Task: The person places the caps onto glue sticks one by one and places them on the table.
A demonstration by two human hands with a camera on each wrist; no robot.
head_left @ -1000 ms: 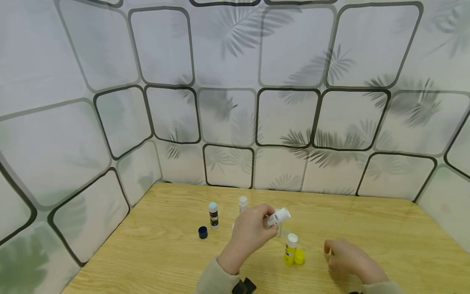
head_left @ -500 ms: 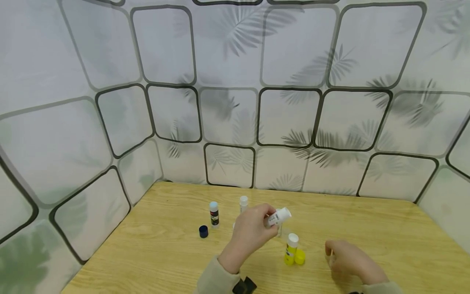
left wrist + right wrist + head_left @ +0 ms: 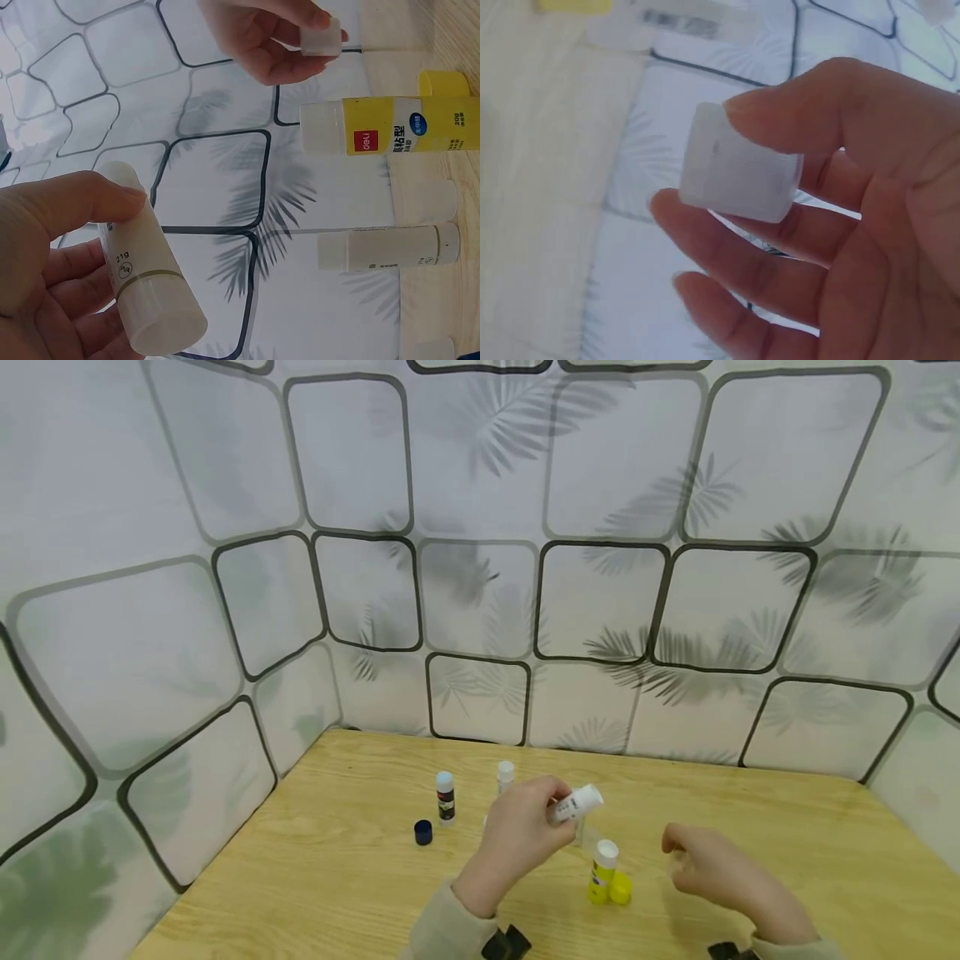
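Note:
My left hand (image 3: 521, 831) grips a white glue stick (image 3: 577, 803) above the table, tilted up to the right. In the left wrist view, the thumb lies along this stick's white body (image 3: 139, 247), which is marked 21g. To the right, my right hand (image 3: 720, 868) is raised off the table. Its thumb and fingers pinch a small translucent white cap (image 3: 739, 169), clearest in the right wrist view. Between the hands stands a yellow glue stick (image 3: 602, 872) with a white top, beside a yellow cap (image 3: 621, 888).
At the left, a black-labelled glue stick (image 3: 446, 799) stands near a dark blue cap (image 3: 423, 832). Another white-topped stick (image 3: 506, 774) is partly hidden behind my left hand. A patterned curtain (image 3: 480, 593) hangs behind the wooden table (image 3: 315, 860).
My right hand has risen a little from the table. The left hand keeps its grip on the white glue stick; the whole head view has shifted slightly.

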